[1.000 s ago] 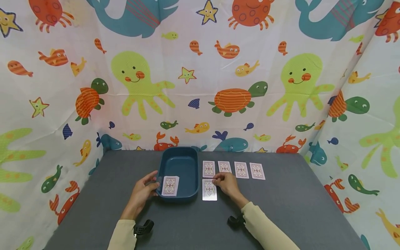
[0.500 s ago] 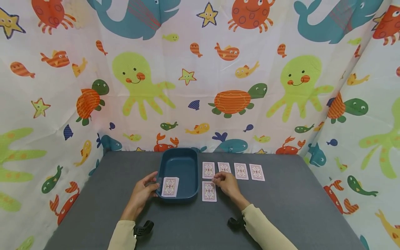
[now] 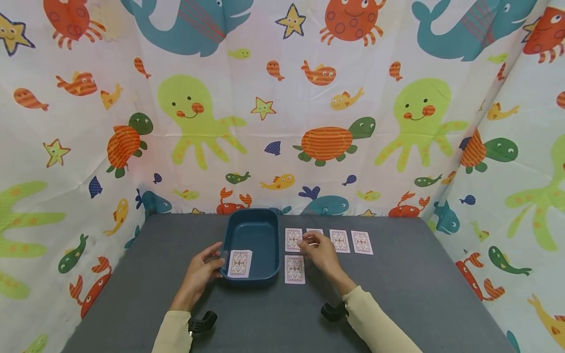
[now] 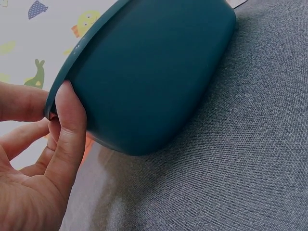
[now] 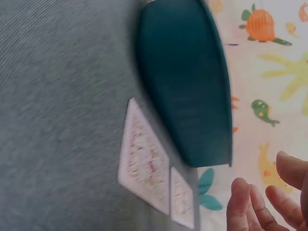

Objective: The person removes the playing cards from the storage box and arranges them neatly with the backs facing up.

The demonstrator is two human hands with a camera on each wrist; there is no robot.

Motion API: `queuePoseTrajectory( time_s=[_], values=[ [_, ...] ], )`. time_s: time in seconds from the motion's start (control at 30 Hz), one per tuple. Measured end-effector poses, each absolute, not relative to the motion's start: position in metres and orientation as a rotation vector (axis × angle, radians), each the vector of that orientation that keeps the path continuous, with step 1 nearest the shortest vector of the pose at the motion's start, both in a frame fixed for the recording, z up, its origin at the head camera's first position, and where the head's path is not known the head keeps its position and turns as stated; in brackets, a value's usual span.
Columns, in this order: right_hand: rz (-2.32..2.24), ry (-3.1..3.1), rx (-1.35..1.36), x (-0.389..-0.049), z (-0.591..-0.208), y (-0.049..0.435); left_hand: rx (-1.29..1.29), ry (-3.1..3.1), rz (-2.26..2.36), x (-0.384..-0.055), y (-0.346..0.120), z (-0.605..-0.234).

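My left hand (image 3: 200, 269) pinches the left rim of a dark teal plastic tub (image 3: 274, 245); in the left wrist view the thumb (image 4: 72, 115) lies against its outer wall. A small stack of playing cards (image 3: 239, 264), face down, lies inside the tub's near end. Right of the tub, a single face-down playing card (image 3: 294, 269) lies on the table. My right hand (image 3: 322, 252) hovers just beyond and right of that card, fingers loosely bent and holding nothing. It partly hides the second card (image 3: 315, 230) of the back row.
Several face-down cards form a row behind, among them the leftmost card (image 3: 293, 239) and the rightmost card (image 3: 362, 242). A grey cloth (image 3: 397, 294) covers the table. A white curtain (image 3: 273, 39) with sea animals hangs around the back and sides.
My right hand has come off the near card's upper right edge and moved slightly up, its fingers loosening. The left hand and the tub stay in place.
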State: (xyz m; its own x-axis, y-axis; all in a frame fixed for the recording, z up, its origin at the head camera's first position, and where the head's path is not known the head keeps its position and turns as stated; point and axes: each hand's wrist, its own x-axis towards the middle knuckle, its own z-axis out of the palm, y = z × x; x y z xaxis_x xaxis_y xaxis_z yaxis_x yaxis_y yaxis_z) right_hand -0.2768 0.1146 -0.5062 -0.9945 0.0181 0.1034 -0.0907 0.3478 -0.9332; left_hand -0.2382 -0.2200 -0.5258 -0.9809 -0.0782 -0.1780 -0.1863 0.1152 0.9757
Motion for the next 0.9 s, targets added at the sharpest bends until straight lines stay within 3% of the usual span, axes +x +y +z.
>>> queuePoseTrajectory(
  time_s=[0.9],
  values=[
    [1.865,-2.462,0.303,-0.266,-0.467,0.082,-0.268,2.274,2.014,-0.238,-0.221,-0.527]
  ],
)
